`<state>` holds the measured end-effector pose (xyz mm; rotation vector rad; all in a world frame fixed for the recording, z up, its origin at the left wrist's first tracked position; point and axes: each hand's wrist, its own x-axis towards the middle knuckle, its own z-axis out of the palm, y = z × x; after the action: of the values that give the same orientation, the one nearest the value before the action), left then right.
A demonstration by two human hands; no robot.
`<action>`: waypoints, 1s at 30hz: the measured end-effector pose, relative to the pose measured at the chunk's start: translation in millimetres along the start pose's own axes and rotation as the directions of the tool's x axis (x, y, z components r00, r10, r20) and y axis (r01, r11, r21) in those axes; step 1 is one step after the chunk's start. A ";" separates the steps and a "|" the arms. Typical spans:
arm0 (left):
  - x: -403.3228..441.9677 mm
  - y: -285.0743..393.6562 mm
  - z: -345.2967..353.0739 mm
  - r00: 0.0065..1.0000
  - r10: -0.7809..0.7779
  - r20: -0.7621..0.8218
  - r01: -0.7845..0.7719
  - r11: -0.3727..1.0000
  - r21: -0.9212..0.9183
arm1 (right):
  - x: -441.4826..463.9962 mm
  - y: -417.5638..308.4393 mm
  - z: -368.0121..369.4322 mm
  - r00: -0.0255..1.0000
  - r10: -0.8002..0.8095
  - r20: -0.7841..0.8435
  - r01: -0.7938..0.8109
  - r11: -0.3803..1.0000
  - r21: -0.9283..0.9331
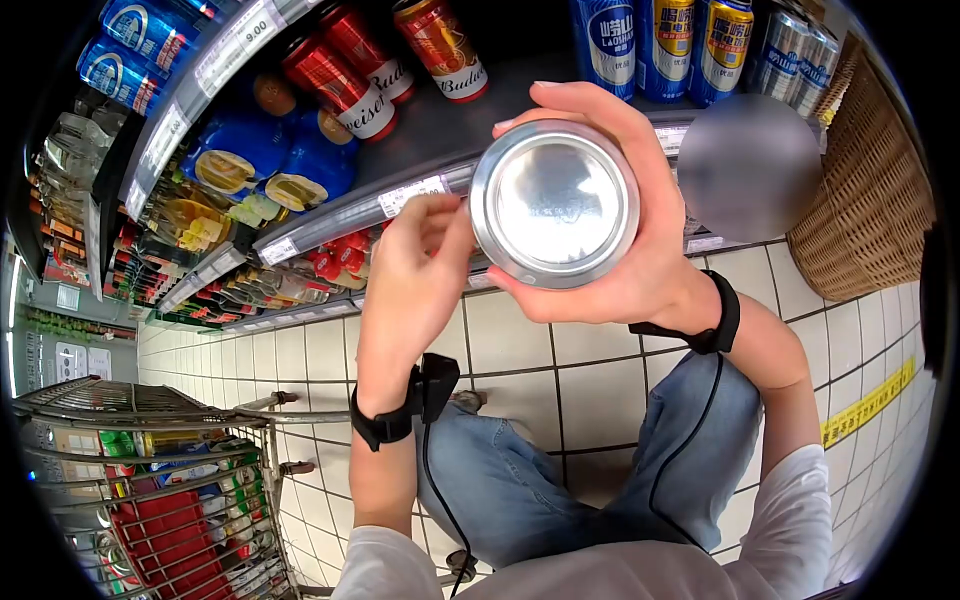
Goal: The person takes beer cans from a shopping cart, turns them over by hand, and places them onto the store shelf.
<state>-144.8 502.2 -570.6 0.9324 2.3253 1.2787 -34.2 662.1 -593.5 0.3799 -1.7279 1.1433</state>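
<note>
My right hand [655,225] is wrapped round a drink can [555,205], whose shiny silver end faces me; its printed side is hidden. Close by the can's left rim, my left hand [425,250] has its fingers curled in and the thumb pressed against them. Whether anything is between those fingers is hidden. Behind both hands runs a dark store shelf [430,135]. On it, a red Budweiser can [445,50] stands above the can I hold, with two more red cans to its left. Blue Laoshan cans [606,45] stand at the upper right.
A wire shopping cart [270,490] loaded with packages is at the lower left. A wicker basket [870,190] stands at the right. Blue-wrapped bottles [225,160] and price tags [410,195] line the shelf at left. Tiled floor [510,350] lies below.
</note>
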 end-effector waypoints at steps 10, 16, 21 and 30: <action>-8.4 -4.9 18.6 0.786 0.617 -0.034 -0.617 0.787 0.011 | -6.8 -8.2 14.8 0.995 0.089 -0.043 -0.089 0.996 -0.005; -7.4 -5.4 8.4 0.878 0.479 -0.028 -0.479 0.876 -0.046 | 5.5 6.9 -2.1 0.972 0.180 0.148 -0.205 0.963 0.177; -10.0 -7.3 -1.3 0.873 0.479 0.093 -0.475 0.878 -0.063 | 15.4 13.8 -21.0 0.904 0.072 0.422 -0.165 0.968 0.188; -8.9 -12.2 5.2 0.872 0.455 0.179 -0.425 0.886 -0.185 | 4.2 8.3 -12.2 0.962 0.089 0.260 -0.124 0.985 0.121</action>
<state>-140.0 494.8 -583.9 1.5339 1.8862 1.3976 -35.1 677.4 -593.4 0.5420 -1.9161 1.3428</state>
